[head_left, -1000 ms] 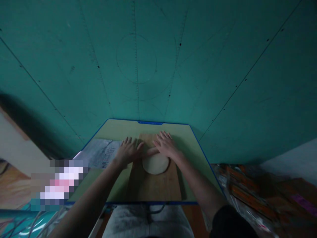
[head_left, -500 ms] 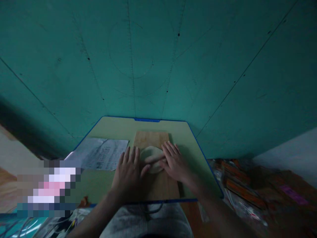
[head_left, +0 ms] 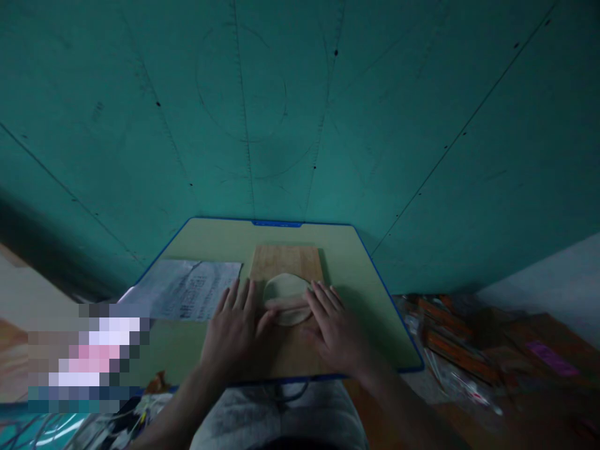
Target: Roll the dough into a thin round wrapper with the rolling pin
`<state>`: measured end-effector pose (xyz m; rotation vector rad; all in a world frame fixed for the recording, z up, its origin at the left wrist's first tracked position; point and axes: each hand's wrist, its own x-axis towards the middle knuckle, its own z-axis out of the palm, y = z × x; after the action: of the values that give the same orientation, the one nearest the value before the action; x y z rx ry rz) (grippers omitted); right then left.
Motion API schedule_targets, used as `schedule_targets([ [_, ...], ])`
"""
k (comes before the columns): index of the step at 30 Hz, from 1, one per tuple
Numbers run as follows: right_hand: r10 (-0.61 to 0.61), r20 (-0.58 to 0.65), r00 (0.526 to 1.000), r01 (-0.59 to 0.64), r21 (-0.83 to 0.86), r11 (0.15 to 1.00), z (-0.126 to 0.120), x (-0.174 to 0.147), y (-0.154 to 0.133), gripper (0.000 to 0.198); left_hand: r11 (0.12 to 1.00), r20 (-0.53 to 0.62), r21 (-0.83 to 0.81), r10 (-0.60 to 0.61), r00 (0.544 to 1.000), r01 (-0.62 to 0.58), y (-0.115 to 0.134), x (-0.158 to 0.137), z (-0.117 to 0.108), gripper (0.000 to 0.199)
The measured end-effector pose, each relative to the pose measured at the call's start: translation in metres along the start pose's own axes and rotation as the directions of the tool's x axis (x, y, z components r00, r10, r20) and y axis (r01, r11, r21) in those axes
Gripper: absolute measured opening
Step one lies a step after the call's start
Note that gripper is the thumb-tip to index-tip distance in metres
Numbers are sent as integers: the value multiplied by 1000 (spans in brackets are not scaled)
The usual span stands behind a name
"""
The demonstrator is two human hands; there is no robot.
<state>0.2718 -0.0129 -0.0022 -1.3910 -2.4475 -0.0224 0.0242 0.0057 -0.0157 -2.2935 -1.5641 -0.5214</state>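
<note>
A flat, pale round of dough (head_left: 285, 285) lies on the wooden board (head_left: 285, 255). Across its middle runs a thin wooden rolling pin (head_left: 289, 302), nearly level from side to side. My left hand (head_left: 235, 320) rests at the pin's left end, fingers stretched forward and thumb pointing toward the dough. At the other end is my right hand (head_left: 332, 322), laid flat with straight fingers that touch the pin near the dough's right edge. Both palms hide the pin's ends. Neither hand wraps its fingers round it.
The board lies on a small pale table (head_left: 375, 325) with a blue rim. A printed sheet (head_left: 187, 290) is at the left. A green wall (head_left: 281, 137) rises behind. Cardboard and plastic packaging (head_left: 462, 350) lies at the right, and tangled cables (head_left: 126, 415) are at the lower left.
My hands have spread slightly apart, with the right one drawn a little toward me. The rolling pin lies more level, and more of the dough shows between my thumbs.
</note>
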Motion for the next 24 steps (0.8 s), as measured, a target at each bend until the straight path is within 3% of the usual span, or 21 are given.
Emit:
schedule_targets([
  [2,0,4,1000,0,-10,1000,-1,-15,-5,69,999,-48,13,33,998,-33,8,-22,-4,76],
  [4,11,7,1000,-11,-13,1000,0,-7,-4,69,999,-30,26,22,999,-21,9,-19,-4,78],
  [10,179,72,981,-176,-48,983,2,91,19,60,997,165,-49,-47,985,56,-23,87,9,58],
  [13,217,92,972,-214,-43,976,-1,107,21,56,991,202,-93,-81,976,102,-31,114,12,52],
  [16,180,72,981,-180,1,984,-5,74,12,56,991,158,-80,-95,983,109,-24,89,12,56],
  [20,73,20,997,-73,40,997,-12,9,-5,62,998,50,-60,-16,999,19,-2,15,5,64],
  [22,23,15,1000,-23,46,999,-14,-4,-7,65,999,13,-34,-19,1000,20,8,-7,1,71],
  [24,4,37,999,-5,35,999,-15,4,-1,64,999,20,-19,-50,999,50,14,-8,-1,73],
])
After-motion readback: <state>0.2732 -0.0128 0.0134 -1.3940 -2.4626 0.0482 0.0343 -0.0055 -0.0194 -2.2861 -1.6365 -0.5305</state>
